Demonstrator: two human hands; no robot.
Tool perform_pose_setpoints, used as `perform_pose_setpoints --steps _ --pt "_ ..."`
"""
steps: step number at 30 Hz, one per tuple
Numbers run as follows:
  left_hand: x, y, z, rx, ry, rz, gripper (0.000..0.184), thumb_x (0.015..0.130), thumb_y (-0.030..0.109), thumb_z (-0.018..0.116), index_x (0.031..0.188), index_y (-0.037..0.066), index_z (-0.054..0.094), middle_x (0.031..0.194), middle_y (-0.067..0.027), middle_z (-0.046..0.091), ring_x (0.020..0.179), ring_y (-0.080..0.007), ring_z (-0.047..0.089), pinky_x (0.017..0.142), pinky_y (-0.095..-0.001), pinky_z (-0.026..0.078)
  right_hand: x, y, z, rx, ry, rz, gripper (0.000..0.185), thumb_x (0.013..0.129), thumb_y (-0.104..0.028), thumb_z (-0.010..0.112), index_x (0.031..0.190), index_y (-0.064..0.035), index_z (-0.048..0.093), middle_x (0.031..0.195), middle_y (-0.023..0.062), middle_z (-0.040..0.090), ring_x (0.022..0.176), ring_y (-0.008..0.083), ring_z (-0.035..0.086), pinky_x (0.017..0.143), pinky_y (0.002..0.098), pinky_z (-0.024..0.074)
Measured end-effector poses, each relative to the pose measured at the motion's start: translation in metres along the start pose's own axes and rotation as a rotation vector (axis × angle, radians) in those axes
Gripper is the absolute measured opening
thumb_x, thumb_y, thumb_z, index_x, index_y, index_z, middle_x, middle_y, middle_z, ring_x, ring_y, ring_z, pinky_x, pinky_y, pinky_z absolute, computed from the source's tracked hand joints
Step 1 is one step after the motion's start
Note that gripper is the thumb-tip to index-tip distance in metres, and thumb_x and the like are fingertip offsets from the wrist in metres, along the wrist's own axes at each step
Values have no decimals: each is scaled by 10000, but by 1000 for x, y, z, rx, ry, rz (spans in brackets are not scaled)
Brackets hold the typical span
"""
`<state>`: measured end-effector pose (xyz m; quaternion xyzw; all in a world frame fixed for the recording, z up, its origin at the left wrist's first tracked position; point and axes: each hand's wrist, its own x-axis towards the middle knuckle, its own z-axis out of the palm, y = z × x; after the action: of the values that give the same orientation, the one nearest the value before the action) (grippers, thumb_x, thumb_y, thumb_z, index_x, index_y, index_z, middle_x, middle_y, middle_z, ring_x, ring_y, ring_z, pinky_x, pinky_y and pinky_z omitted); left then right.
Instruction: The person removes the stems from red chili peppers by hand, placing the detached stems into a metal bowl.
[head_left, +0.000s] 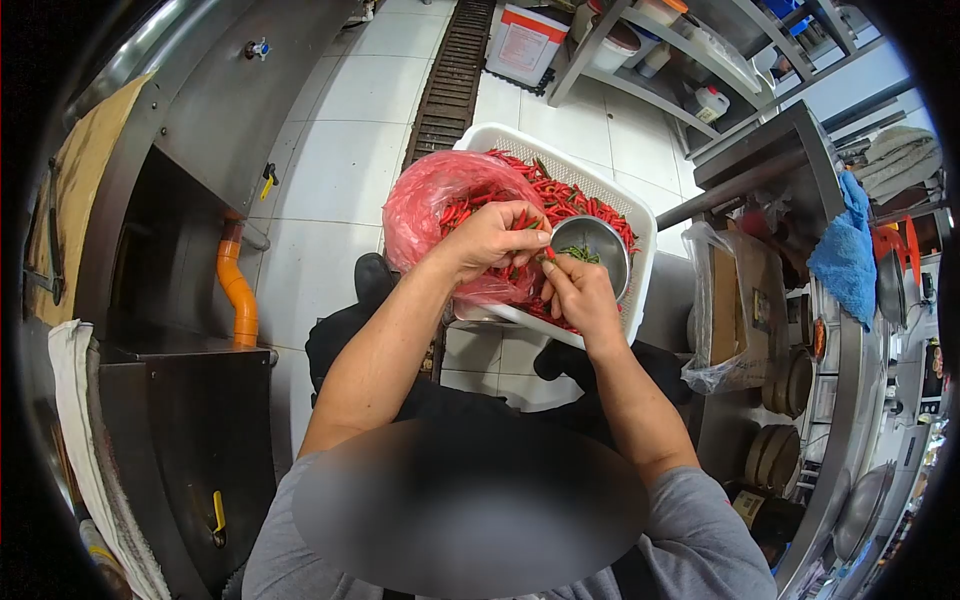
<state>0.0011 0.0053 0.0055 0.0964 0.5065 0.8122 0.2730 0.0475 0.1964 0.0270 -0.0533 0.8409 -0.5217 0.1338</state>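
Observation:
My left hand (500, 240) is closed around several red chilies, above an open pink plastic bag (412, 205) of red chilies. My right hand (582, 295) pinches the green stem end of a red chili (548, 255), close to my left fingertips. Both hands are over a white plastic basket (640, 235) filled with red chilies (580, 203). A round metal bowl (610, 240) rests in the basket just beyond my right hand, with small green stems (579, 254) inside.
Steel cabinets and an orange pipe (237, 290) stand at left. A floor drain grate (450, 80) runs ahead. At right are a metal shelf (680, 110), a cardboard box (755, 300) in clear plastic and a blue cloth (843, 255). A white bucket (525, 50) stands beyond the basket.

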Motion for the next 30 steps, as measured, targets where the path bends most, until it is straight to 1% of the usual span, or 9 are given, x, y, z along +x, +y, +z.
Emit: perform_pose_setpoints --steps 2,5,14,18,21,23,26,28,30 --pt "-1 1 0 5 3 -5 194 871 174 723 969 48 614 692 21 575 554 -46 509 454 -178 340 1 7 3 -288 61 -226 214 918 -135 599 787 30 634 612 202 592 533 347 600 518 415 435" --pt "1 -1 3 26 13 -11 185 874 171 722 964 47 618 708 20 583 556 -48 512 471 -190 360 -2 -7 2 -350 22 -238 170 884 -122 625 808 29 631 664 244 565 646 429 578 588 464 434" --pt "4 -7 5 175 91 4 174 873 120 707 993 36 614 754 3 607 562 -57 534 463 -195 384 -2 -5 3 -545 -19 -414 131 870 -111 630 850 15 664 741 225 634 696 409 625 643 478 492" --pt "7 0 -18 -220 246 69 211 876 106 681 1050 28 589 810 -36 632 594 -67 577 395 -157 339 -1 -5 -11 -399 64 -443 142 857 -96 634 952 -11 697 722 196 651 690 403 639 654 459 515" --pt "-2 20 -33 -430 337 151 159 895 101 615 1039 37 593 834 -57 636 647 -118 617 427 -178 384 4 11 -42 -278 192 -221 240 844 -37 644 1072 -71 708 772 158 660 671 349 641 656 392 521" --pt "-3 23 -39 -546 445 172 155 899 103 575 1040 41 593 844 -71 640 670 -165 632 463 -191 415 10 25 -61 -739 198 -427 254 815 -33 667 1063 -61 712 883 134 675 786 322 661 728 399 521" --pt "0 15 -48 -467 418 198 141 905 102 560 1033 58 598 795 -40 630 684 -176 651 477 -222 410 4 29 -73 -779 173 -319 274 789 -44 694 1062 -54 710 960 117 675 872 324 653 772 396 513" --pt "0 15 -50 -485 375 206 133 904 101 563 1025 61 598 790 -39 629 687 -173 652 478 -216 409 8 30 -78 -774 169 -396 263 770 -59 718 1032 -47 708 945 126 661 821 320 651 741 399 511" --pt "0 15 -49 -498 326 210 125 902 100 567 1017 64 599 785 -38 628 689 -171 652 480 -211 408 9 28 -81 -909 134 -210 240 755 -64 733 992 -36 706 911 128 640 771 303 643 720 399 508"
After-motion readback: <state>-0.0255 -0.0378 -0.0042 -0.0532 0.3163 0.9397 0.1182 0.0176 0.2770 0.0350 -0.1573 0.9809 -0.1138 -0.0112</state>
